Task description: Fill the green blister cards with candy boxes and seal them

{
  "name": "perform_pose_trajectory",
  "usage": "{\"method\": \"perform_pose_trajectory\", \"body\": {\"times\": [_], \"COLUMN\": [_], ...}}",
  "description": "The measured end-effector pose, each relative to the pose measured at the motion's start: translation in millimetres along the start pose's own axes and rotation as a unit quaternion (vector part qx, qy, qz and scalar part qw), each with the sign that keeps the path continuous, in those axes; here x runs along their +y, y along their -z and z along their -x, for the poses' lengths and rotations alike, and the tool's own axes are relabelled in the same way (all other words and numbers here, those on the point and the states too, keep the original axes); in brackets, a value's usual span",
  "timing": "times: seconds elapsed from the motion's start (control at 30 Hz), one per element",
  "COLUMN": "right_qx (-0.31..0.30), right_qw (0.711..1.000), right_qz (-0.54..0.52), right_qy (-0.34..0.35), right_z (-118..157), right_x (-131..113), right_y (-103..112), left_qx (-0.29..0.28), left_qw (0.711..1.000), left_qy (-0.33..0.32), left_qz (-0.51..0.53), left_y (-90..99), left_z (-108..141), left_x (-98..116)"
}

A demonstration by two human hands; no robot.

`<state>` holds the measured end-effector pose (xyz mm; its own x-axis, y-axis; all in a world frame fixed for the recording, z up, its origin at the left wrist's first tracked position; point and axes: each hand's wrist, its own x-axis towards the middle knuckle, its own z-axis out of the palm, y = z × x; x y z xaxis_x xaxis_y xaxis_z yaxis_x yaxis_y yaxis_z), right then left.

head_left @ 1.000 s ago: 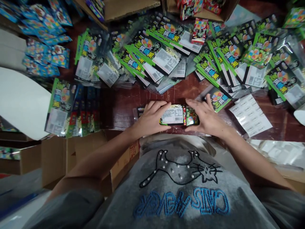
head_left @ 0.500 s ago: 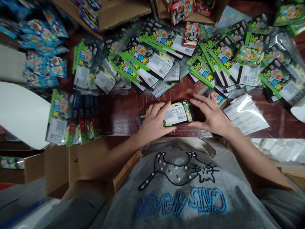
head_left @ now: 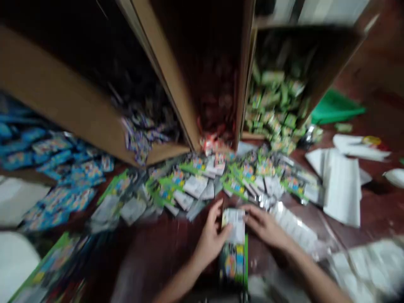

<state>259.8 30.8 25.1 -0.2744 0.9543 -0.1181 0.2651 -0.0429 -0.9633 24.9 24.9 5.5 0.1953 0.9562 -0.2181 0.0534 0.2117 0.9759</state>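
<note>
An upright-lying packet [head_left: 235, 259] with a green edge and a white label sits before me on the dark red table. My left hand [head_left: 212, 235] is curled at its left edge, thumb lying on the label and fingers round the side. At the packet's upper right, my right hand [head_left: 265, 225] has its fingers bent against the edge. Both hands hold the packet between them. Beyond them lie overlapping green-and-black packets [head_left: 167, 189]. The picture is blurred by motion, so small details are lost.
Tall cardboard boxes [head_left: 176, 67] stand behind, holding purple, red and green packets. Blue packets [head_left: 72, 198] pile at left. A green tray [head_left: 337, 107] and folded white paper [head_left: 341, 185] lie at right. White label sheets [head_left: 296, 229] are right of my hand.
The view has tilted up, bringing the boxes in. The packet was sideways between my hands, with my right hand apart from it; now it points lengthwise towards me and both hands grip it.
</note>
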Motion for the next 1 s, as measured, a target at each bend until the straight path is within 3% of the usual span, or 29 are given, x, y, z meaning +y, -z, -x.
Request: {"method": "perform_pose_trajectory", "body": {"times": [0.07,0.13,0.23,0.3,0.47,0.7,0.87,1.0], "right_qx": [0.006,0.052,0.155,0.182,0.170,0.200,0.143,0.144], "right_qw": [1.000,0.998,0.980,0.969,0.976,0.974,0.985,0.978], "right_qz": [-0.010,-0.043,-0.121,-0.158,-0.131,-0.060,-0.097,-0.140], "right_qy": [-0.001,0.001,0.031,0.050,0.030,0.089,0.024,-0.050], "right_z": [-7,-19,-30,-29,-16,7,24,29], "right_x": [15,35,61,69,47,5,2,5], "right_y": [-10,-20,-36,-45,-43,-17,2,8], "left_qx": [-0.007,-0.013,-0.002,-0.002,0.021,0.004,-0.064,-0.083], "left_qw": [1.000,0.999,0.999,1.000,0.995,0.997,0.988,0.988], "left_qy": [0.016,-0.004,-0.025,-0.020,-0.012,0.018,0.006,0.019], "left_qz": [0.021,0.048,0.037,-0.011,-0.097,-0.075,-0.138,-0.129], "left_y": [3.6,6.6,12.0,17.4,23.4,5.3,-4.7,-19.1], "left_z": [-11,-28,-42,-44,-44,-39,-35,-41], "left_x": [-16,-26,-23,-14,8,28,37,49]}}
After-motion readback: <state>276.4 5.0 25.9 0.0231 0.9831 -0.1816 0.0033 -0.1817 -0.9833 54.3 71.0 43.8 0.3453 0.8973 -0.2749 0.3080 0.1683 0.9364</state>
